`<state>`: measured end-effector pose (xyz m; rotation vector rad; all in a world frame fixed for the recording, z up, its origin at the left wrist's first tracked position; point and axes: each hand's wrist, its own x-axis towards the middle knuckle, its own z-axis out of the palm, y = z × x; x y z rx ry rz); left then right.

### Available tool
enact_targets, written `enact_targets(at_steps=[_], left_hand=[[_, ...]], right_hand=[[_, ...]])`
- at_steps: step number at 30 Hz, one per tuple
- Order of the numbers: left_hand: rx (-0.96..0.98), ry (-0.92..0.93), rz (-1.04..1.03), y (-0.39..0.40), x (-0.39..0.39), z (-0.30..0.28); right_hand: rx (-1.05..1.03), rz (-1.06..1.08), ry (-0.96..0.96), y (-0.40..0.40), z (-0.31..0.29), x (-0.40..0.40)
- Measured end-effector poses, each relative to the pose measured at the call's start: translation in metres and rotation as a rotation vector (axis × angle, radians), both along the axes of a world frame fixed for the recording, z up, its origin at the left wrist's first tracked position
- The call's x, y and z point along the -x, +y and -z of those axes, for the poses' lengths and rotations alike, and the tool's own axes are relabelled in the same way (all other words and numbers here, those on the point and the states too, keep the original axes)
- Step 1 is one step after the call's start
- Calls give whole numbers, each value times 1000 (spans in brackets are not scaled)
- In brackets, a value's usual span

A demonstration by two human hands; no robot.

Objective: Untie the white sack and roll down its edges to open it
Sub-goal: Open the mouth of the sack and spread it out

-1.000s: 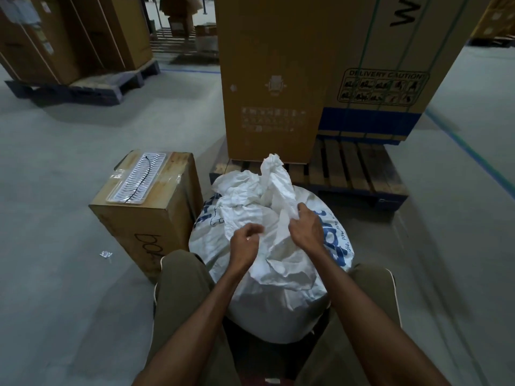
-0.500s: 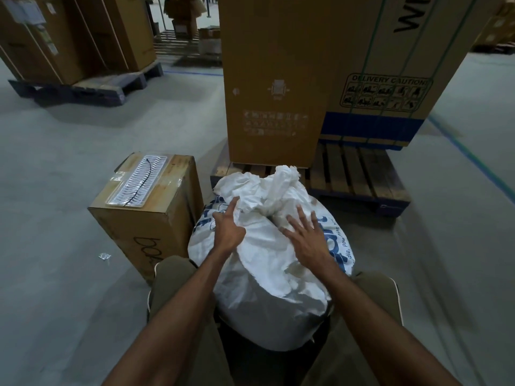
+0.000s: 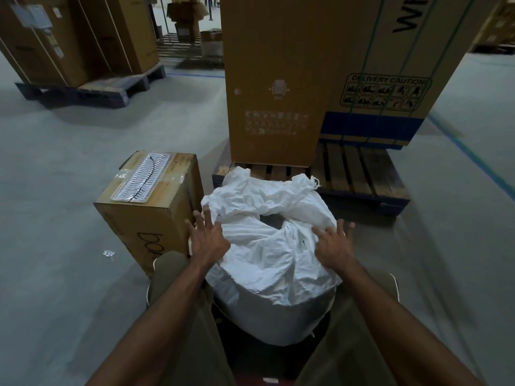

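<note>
Since the frame half a second earlier, the twisted neck of the white sack (image 3: 267, 246) had come apart: the bunched knot at the top was gone and a dark opening showed at the sack's centre. Your hands had also moved outward, from the top of the sack to its two flanks.

Your left hand (image 3: 207, 239) lay at the sack's 9 o'clock side, fingers spread wide apart and flat against the woven fabric, gripping nothing. Your right hand (image 3: 333, 246) lay at the 3 o'clock side, fingers likewise splayed and pressing on the fabric, with no fold clamped between them.

The sack stood on the floor between your knees. The small cardboard carton (image 3: 150, 207) stood just beside it at 9 to 10 o'clock, and the wooden pallet (image 3: 359, 176) carrying the tall cartons (image 3: 276, 79) lay close behind at 12 o'clock.

Task status, as judged from this view:

1. Untying: appeared complete. No tie or knot was visible at the mouth.
2. Opening: partial. The mouth was narrow, and loose fabric was heaped along the rim from 10 o'clock to 2 o'clock.
3. Rolling down the edges: not yet done. No rolled cuff was visible anywhere on the rim.

The contents could not be identified through the opening.
</note>
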<state>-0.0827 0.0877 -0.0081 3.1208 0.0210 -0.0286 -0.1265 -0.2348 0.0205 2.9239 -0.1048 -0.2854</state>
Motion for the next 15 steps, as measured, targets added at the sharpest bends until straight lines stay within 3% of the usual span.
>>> enact_targets(at_steps=[3,6,8,10,15], left_hand=[[-81,-230,43,-12,-5,1],[26,-362,224,-28,-23,1],[145,-209,375,-44,-36,0],[180,-19,493,-58,-50,1],[-41,207,566,-67,-70,19]], right_hand=[[-48,-45,-101,20,1,-8],[-160,-169,-261,38,6,-27],[-300,-231,-311,48,9,-44],[-330,-292,-227,59,10,-63],[-179,-303,25,54,23,-99]])
